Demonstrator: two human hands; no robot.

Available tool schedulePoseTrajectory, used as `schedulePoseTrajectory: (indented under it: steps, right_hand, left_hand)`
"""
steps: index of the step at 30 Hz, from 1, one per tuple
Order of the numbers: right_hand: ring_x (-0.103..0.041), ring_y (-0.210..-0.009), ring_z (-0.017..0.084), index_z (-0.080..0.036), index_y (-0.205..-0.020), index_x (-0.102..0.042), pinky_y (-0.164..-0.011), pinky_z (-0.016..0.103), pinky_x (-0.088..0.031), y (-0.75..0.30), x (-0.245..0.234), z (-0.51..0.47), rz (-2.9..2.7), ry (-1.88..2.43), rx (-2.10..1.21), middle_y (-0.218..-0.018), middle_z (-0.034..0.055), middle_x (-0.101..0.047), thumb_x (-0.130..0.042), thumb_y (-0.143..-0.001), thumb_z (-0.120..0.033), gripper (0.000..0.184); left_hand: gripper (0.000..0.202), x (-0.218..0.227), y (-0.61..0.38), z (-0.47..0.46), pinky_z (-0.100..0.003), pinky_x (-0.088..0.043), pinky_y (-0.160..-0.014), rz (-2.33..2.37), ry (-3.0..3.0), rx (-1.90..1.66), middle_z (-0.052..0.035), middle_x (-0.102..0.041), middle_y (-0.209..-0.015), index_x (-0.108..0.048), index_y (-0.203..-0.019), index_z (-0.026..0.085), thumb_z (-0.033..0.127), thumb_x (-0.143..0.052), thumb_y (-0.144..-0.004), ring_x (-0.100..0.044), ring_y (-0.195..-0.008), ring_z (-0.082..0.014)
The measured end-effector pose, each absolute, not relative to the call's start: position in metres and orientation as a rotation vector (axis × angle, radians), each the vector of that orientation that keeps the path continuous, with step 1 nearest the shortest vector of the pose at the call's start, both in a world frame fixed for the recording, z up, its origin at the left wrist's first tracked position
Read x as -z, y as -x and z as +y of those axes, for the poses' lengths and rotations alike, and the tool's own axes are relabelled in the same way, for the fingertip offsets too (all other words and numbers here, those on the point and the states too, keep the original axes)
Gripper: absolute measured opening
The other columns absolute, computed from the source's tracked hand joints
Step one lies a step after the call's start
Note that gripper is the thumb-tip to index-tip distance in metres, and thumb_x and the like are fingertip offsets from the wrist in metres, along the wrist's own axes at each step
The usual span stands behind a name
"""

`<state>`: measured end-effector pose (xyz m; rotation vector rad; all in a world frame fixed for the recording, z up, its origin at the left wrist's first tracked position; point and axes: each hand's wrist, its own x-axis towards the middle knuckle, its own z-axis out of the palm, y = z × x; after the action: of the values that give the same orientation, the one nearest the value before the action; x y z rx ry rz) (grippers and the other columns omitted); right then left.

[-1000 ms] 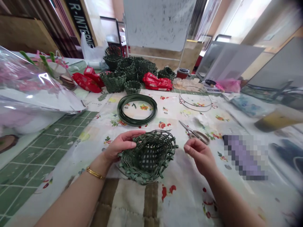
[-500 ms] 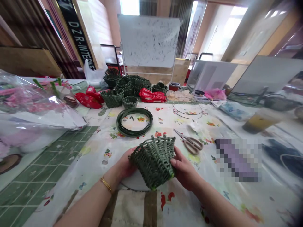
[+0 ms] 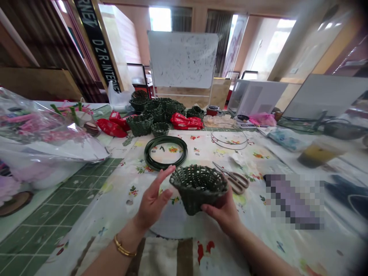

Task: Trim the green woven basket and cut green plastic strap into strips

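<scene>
A dark green woven basket (image 3: 192, 197) is held up over the table, its wide mouth tipped upward and its narrower base down. My right hand (image 3: 225, 211) grips its right side, thumb on the near wall; the other fingers are partly hidden behind the weave. Just left of the basket, my left hand (image 3: 153, 197) is raised with its fingers stretched out and thumb apart, holding nothing. Beyond the basket lies a coil of dark green strip (image 3: 148, 158). A pair of scissors (image 3: 238, 183) rests to the right, partly behind the basket.
Several green baskets (image 3: 139, 125) are grouped at the back beside a red packet (image 3: 186, 122). Plastic-wrapped pink flowers (image 3: 43, 130) stand at left. To the right are a blurred-out purple object (image 3: 293, 201) and a plastic cup (image 3: 317, 153). A floral cloth (image 3: 115, 207) covers the table.
My left hand has let go of the basket and opened beside it. In my right hand, the basket has turned so that its mouth faces up, and shifted slightly right.
</scene>
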<state>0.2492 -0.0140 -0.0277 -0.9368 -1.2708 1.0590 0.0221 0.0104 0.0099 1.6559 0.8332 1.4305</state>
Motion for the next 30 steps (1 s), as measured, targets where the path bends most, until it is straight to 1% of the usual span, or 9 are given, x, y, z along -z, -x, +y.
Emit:
schedulePoseTrajectory:
  steps: [4, 6, 8, 11, 14, 17, 21, 25, 30]
  right_hand:
    - [-0.043, -0.131, 0.034, -0.026, -0.139, -0.039, -0.111, 0.053, -0.029, -0.26, 0.03, -0.011, -1.659, 1.034, -1.042, -0.141, 0.0135, -0.048, -0.08, -0.069, -0.032, 0.081]
    - [-0.045, -0.129, 0.034, -0.025, -0.142, -0.035, -0.11, 0.051, -0.032, -0.271, 0.021, -0.01, -1.659, 1.023, -1.219, -0.143, 0.0139, -0.047, -0.081, -0.068, -0.031, 0.087]
    - [-0.044, -0.131, 0.033, -0.028, -0.148, -0.024, -0.109, 0.049, -0.033, -0.283, 0.011, -0.01, -1.588, 0.948, -1.449, -0.15, 0.013, -0.039, -0.084, -0.065, -0.032, 0.103]
    - [-0.027, -0.142, 0.031, -0.037, -0.149, -0.02, -0.112, 0.047, -0.028, -0.294, -0.001, -0.011, -1.506, 0.764, -1.598, -0.159, 0.006, -0.019, -0.087, -0.057, -0.047, 0.113]
    - [-0.014, -0.146, 0.029, -0.04, -0.146, -0.028, -0.115, 0.045, -0.021, -0.294, -0.004, -0.014, -1.475, 0.685, -1.586, -0.161, 0.0001, -0.013, -0.078, -0.062, -0.061, 0.1]
    - [-0.019, -0.145, 0.028, -0.038, -0.146, -0.028, -0.115, 0.046, -0.022, -0.287, -0.001, -0.017, -1.411, 0.794, -1.539, -0.16, 0.0014, -0.019, -0.067, -0.076, -0.06, 0.083]
    - [-0.033, -0.139, 0.028, -0.033, -0.145, -0.033, -0.115, 0.047, -0.023, -0.278, 0.003, -0.02, -1.348, 0.984, -1.483, -0.154, 0.0045, -0.035, -0.054, -0.09, -0.053, 0.062]
    - [-0.037, -0.136, 0.026, -0.031, -0.141, -0.039, -0.115, 0.045, -0.024, -0.271, 0.001, -0.024, -1.347, 1.048, -1.421, -0.148, 0.0035, -0.044, -0.052, -0.09, -0.052, 0.057]
    - [-0.039, -0.134, 0.024, -0.034, -0.138, -0.041, -0.114, 0.044, -0.027, -0.261, -0.001, -0.029, -1.352, 1.084, -1.361, -0.144, 0.0009, -0.048, -0.054, -0.09, -0.05, 0.052]
  left_hand:
    - [0.021, -0.008, -0.025, 0.012, -0.046, -0.011, -0.118, 0.721, -2.095, -1.269, -0.0057, -0.073, -0.104, -0.07, -0.103, 0.024, 0.032, -0.065, -0.085, -0.058, -0.117, -0.0245]
    - [0.015, -0.009, -0.025, 0.013, -0.048, -0.011, -0.118, 0.67, -2.242, -1.266, -0.0035, -0.074, -0.084, -0.071, -0.089, 0.022, 0.035, -0.067, -0.083, -0.063, -0.107, -0.0235]
    - [0.016, -0.01, -0.026, 0.013, -0.049, -0.011, -0.117, 0.659, -2.322, -1.275, -0.0025, -0.073, -0.077, -0.07, -0.088, 0.021, 0.036, -0.067, -0.083, -0.064, -0.104, -0.0228]
    - [0.014, -0.015, -0.028, 0.009, -0.051, -0.013, -0.117, 0.659, -2.413, -1.291, -0.0027, -0.073, -0.082, -0.068, -0.089, 0.021, 0.032, -0.069, -0.082, -0.063, -0.104, -0.0224]
    - [0.019, -0.019, -0.032, 0.001, -0.057, -0.009, -0.116, 0.686, -2.537, -1.299, -0.0041, -0.073, -0.096, -0.068, -0.097, 0.021, 0.029, -0.072, -0.079, -0.061, -0.108, -0.0237]
    - [0.019, -0.023, -0.04, -0.01, -0.059, -0.006, -0.115, 0.726, -2.645, -1.324, -0.0024, -0.073, -0.1, -0.068, -0.1, 0.024, 0.027, -0.069, -0.081, -0.059, -0.11, -0.0241]
    - [0.014, -0.03, -0.054, -0.023, -0.05, -0.02, -0.111, 0.757, -2.638, -1.281, 0.0013, -0.073, -0.083, -0.068, -0.095, 0.022, 0.03, -0.067, -0.083, -0.063, -0.09, -0.0196]
    - [0.007, -0.041, -0.057, -0.026, -0.039, -0.032, -0.092, 0.891, -2.48, -1.048, 0.0035, -0.069, -0.071, -0.069, -0.081, 0.021, 0.027, -0.067, -0.083, -0.059, -0.07, -0.0139]
    - [0.008, -0.05, -0.052, -0.024, -0.037, -0.031, -0.08, 0.974, -2.335, -0.784, 0.0037, -0.069, -0.071, -0.071, -0.079, 0.022, 0.029, -0.069, -0.082, -0.058, -0.072, -0.0147]
